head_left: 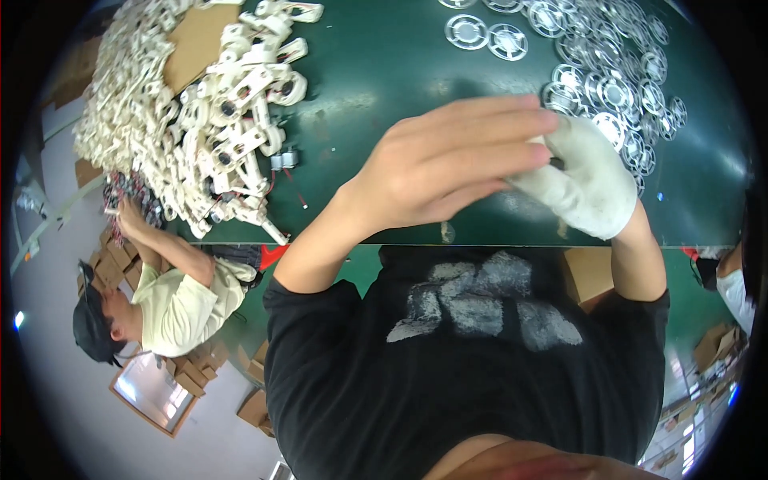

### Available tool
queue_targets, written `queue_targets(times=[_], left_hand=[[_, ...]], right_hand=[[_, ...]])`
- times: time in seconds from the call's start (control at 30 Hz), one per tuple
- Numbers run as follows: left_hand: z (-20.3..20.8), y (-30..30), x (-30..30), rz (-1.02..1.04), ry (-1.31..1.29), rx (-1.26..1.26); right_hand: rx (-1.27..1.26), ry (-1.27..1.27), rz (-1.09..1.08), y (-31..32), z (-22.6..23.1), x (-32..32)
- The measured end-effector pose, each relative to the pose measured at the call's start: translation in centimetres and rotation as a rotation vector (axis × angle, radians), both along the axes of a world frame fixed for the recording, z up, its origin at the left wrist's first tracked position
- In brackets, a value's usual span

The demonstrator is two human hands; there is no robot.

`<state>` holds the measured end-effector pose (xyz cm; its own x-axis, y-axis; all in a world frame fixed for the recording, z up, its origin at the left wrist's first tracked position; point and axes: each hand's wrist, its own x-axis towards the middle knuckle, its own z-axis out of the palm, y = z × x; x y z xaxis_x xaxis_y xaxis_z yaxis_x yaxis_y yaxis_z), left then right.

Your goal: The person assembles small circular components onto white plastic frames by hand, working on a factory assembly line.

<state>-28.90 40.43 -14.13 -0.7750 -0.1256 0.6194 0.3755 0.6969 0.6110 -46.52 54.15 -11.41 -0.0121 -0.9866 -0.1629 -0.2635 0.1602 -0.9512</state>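
Note:
My bare left hand (452,156) reaches across the front of the table, its fingers long and pressed together, thumb hidden beneath. Its fingertips meet my right hand (592,180), which wears a white glove and has its fingers curled toward the left. Both hands look closed around something small between them; the fingers and the glove cover it, so I cannot make out what it is. Just beyond the gloved hand lies a spread of round, clear, spoked discs (612,92). Left of my bare hand a small silvery motor (284,159) with thin wires rests on the table.
A large heap of white plastic parts (232,104) covers the left of the green table (360,72), with a cardboard sheet (200,44) on it. A co-worker (176,300) in a cap handles wired parts (132,196) at the left edge. A cardboard box (588,276) stands below the table edge.

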Motion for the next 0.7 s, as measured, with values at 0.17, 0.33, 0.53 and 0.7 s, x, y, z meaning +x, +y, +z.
queue_targets(times=[0.17, 0.33, 0.53, 0.7], left_hand=[[0.3, 1.3, 0.1, 0.155, -0.224, 0.279], [0.4, 1.5, -0.4, 0.152, -0.191, 0.441], [2.1, -0.3, -0.6, 0.090, -0.312, 0.395], [4.8, -7.2, 0.1, 0.296, -0.521, 0.379]], right_hand=[[-0.221, 0.542, -0.047, 0.3, -1.4, 0.6], [-0.351, 0.759, -0.045, 0.6, -2.4, 0.7], [-0.339, 0.643, -0.088, 0.0, -2.4, 1.3], [-0.212, 0.449, -0.237, -0.1, -0.4, 2.7]])
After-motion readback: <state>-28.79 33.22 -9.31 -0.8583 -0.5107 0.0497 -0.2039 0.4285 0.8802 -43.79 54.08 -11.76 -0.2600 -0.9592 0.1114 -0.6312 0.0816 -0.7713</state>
